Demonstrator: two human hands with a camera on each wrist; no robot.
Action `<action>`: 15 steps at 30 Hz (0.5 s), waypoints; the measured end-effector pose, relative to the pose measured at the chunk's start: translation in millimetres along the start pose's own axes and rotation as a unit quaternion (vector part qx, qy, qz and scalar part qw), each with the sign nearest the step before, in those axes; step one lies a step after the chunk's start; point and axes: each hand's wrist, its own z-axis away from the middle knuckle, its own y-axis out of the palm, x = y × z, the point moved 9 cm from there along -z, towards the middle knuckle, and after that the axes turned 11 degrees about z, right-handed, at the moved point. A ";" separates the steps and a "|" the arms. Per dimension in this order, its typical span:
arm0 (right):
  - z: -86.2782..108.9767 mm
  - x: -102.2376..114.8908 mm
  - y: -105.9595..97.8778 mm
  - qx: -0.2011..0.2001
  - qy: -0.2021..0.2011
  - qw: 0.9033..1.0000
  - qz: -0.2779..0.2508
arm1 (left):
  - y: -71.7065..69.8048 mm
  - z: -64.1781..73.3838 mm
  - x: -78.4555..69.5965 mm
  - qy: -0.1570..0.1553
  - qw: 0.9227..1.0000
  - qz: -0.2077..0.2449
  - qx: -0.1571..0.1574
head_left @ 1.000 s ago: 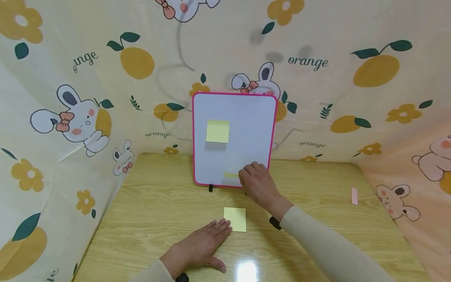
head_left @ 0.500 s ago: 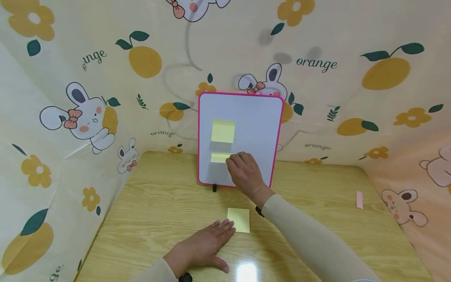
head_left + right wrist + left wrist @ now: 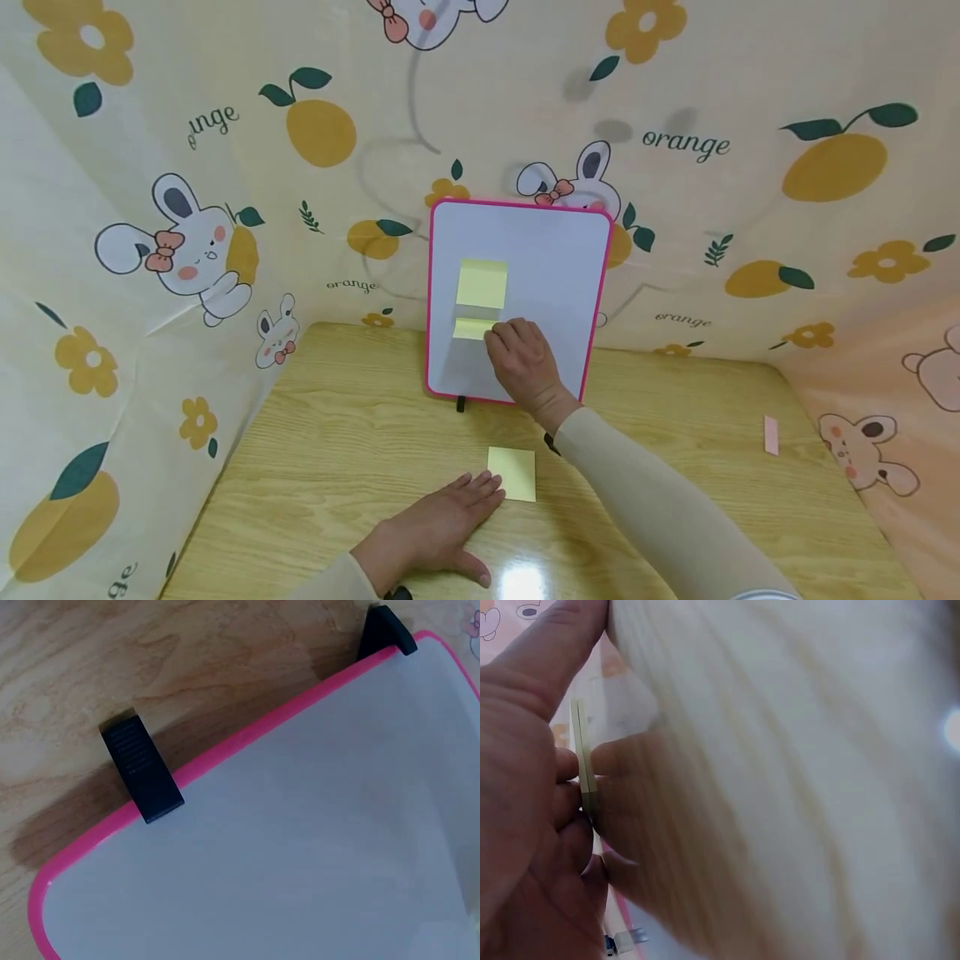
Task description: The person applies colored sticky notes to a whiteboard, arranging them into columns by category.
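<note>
A patterned cloth (image 3: 495, 108) backs and flanks a wooden table (image 3: 675, 433). Near the table's far side stands the pink-rimmed board (image 3: 547, 267). The left hand (image 3: 438, 525) lies flat on the table, fingers straight, their tips on the near left corner of a yellow pad (image 3: 517, 472). The right hand (image 3: 521, 360) is at the board, well apart from the left, fingers curled in a pinch on the right end of the lower note (image 3: 472, 328); the exact grip is hidden behind the knuckles.

The upper note (image 3: 482, 285) sits on the board, left of its middle. The lower note is just below it and looks foreshortened, as if tilted out; whether its top edge touches the board I cannot tell.

To set it well, I would line its left edge up with the upper note's and leave a small even gap. Lay the top edge down first, rub along it, and only then let go. Push gently, since the board seems to rest on just two small black feet (image 3: 142, 766). A pink strip (image 3: 771, 435) lies far right, out of the way.
</note>
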 end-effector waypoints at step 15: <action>-4.8 0.4 10.2 -0.001 -0.005 1.000 -0.004 | -1.8 0.9 -2.4 0.008 1.000 -0.022 -0.011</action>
